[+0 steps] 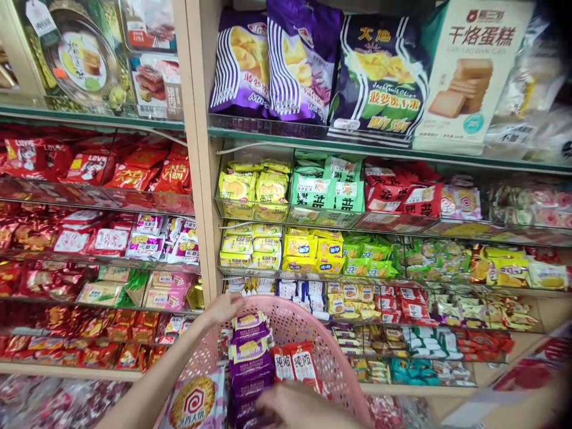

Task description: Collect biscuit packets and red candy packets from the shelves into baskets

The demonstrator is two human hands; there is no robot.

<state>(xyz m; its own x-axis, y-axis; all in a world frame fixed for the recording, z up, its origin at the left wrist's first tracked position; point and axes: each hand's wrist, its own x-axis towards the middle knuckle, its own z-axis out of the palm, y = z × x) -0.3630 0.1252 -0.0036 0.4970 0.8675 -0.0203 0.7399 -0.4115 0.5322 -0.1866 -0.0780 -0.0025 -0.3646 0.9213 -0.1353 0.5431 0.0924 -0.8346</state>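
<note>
A pink perforated plastic basket [344,363] is in front of me at the bottom centre. My left hand [230,308] is closed over its far left rim. Inside, purple-and-yellow biscuit packs [250,354] lie in a column. My right hand [290,405], blurred, reaches over the lower purple packs; its fingertips are at their edge, and whether they grip one cannot be told. Red-and-white packets [295,362] lie to the right of that column. At the left sits a large round-cracker packet [195,400] with a red spiral emblem.
Shelves of small wrapped snacks in clear-fronted compartments stand behind the basket, with yellow packs [252,185] and green packs [328,187] among them. Large purple chip bags [301,65] and a cake box [473,77] stand on the upper glass shelf [379,148]. A wooden upright [196,155] divides the shelving.
</note>
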